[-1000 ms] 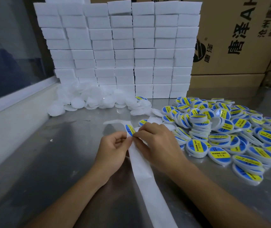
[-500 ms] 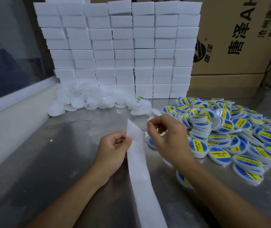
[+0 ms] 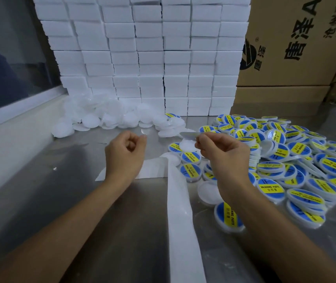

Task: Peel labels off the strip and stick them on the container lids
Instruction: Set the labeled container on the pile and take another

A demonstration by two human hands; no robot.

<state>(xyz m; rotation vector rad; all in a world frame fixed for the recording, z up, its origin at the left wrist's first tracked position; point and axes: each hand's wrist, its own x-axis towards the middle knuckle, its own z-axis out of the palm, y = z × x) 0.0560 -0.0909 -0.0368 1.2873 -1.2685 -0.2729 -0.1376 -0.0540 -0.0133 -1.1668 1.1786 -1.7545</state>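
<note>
**Blue-and-yellow label off the strip, headed for a lid**

White backing strip [image 3: 180,211] now lies loose on the steel worktop [image 3: 81,201], its far end folded over to the left beneath the left wrist; a second ago both hands were pinched together on it, working a label free. The hands have since parted. The right hand [image 3: 224,154] has lifted up and to the right, its grip closed in a thumb-and-finger pinch on a thin disc seen edge-on, the peeled label [image 3: 189,134] by my reading, though it is too blurred to be sure. The left hand [image 3: 125,154] has let the strip go and hovers over it, fingers curled in; whether anything sits between the fingertips cannot be told.

So the peeling half of this cycle looks finished. What remains is a bare white lid: the unlabelled lids [image 3: 106,117] are heaped at the back, against the wall of white boxes [image 3: 142,58], while the labelled lids [image 3: 285,160] spread to the right.
</note>
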